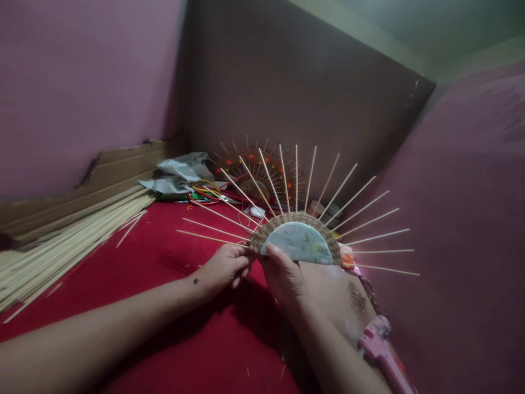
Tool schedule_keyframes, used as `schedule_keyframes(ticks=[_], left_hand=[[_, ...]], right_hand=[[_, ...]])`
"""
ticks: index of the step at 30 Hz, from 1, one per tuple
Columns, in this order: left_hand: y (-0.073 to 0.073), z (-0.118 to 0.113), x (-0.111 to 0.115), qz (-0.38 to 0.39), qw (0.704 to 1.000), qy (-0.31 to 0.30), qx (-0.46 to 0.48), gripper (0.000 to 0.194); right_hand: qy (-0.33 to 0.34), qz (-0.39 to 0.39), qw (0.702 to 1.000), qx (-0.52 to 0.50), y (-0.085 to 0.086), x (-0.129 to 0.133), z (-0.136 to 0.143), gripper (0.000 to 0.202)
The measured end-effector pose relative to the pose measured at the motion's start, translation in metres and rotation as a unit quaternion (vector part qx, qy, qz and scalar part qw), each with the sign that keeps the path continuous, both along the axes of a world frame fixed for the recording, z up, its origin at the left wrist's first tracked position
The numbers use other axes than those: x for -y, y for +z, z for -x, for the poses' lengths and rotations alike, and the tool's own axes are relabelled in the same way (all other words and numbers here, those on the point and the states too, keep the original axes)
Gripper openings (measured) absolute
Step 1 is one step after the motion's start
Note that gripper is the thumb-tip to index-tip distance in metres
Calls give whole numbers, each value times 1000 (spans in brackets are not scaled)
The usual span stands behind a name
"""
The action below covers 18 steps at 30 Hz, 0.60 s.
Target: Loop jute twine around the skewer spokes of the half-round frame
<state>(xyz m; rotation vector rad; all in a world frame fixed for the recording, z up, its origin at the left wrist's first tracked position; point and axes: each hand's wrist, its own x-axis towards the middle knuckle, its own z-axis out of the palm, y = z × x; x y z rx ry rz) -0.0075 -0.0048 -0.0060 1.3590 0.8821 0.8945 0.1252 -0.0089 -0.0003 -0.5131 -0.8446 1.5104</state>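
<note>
A half-round woven piece (295,218) with a pale blue fabric centre (301,243) is held up in front of me, flat side down. Thin wooden sticks (309,175) fan out from its curved rim. My right hand (287,279) grips its lower left part, thumb on the front and the other fingers hidden behind. At the left corner, my left hand (232,265) has its fingers closed where the lowest left stick (211,238) meets the rim. Whether it pinches the stick or the woven edge is hard to make out.
Many loose sticks (82,235) lie at the left beside torn cardboard (123,161). Scissors (221,198) and crumpled fabric (180,169) are at the back, near a decorated fan-shaped piece (250,158). A pink glue gun (381,350) rests on a board (328,290) at the right.
</note>
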Motion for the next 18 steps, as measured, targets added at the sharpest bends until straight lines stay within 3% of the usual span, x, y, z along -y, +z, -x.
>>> schedule_keyframes(ticks=[13, 18], left_hand=[[-7, 2, -2, 12, 999, -29, -16, 28], [1, 2, 4, 3, 999, -26, -33, 30]], right_hand=[[6, 29, 999, -23, -8, -3, -2, 4], [1, 48, 998, -41, -10, -8, -3, 6]])
